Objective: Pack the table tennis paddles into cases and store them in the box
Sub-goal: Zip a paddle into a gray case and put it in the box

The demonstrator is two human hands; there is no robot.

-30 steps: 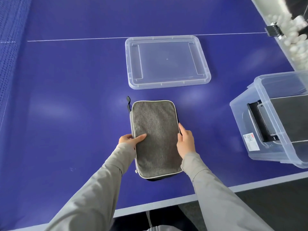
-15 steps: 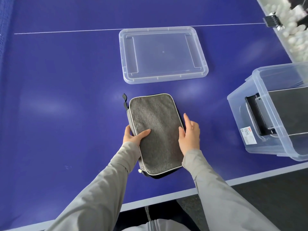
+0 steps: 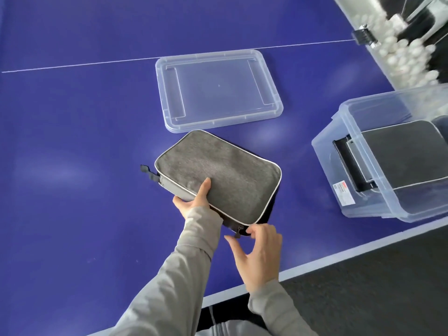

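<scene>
A grey fabric paddle case [image 3: 218,170] with pale piping lies skewed on the blue table [image 3: 72,166], its near left side raised a little. My left hand [image 3: 194,202] grips that side, thumb on top and fingers underneath. My right hand [image 3: 257,258] hovers at the case's near corner with fingers spread, its fingertips right beside the zipper pull [image 3: 238,231]; it holds nothing. The clear storage box [image 3: 351,132] stands at the right, and another dark case [image 3: 407,156] lies inside it. No bare paddle is visible.
The box's clear lid [image 3: 218,88] lies flat just behind the case. A clear container of white balls [image 3: 400,44] runs along the far right. The table's pale front edge [image 3: 315,267] borders dark floor.
The case has turned clockwise and lifted on its left side. My right hand left the case's right edge and came to the near corner by the zipper pull. My left hand kept its hold.
</scene>
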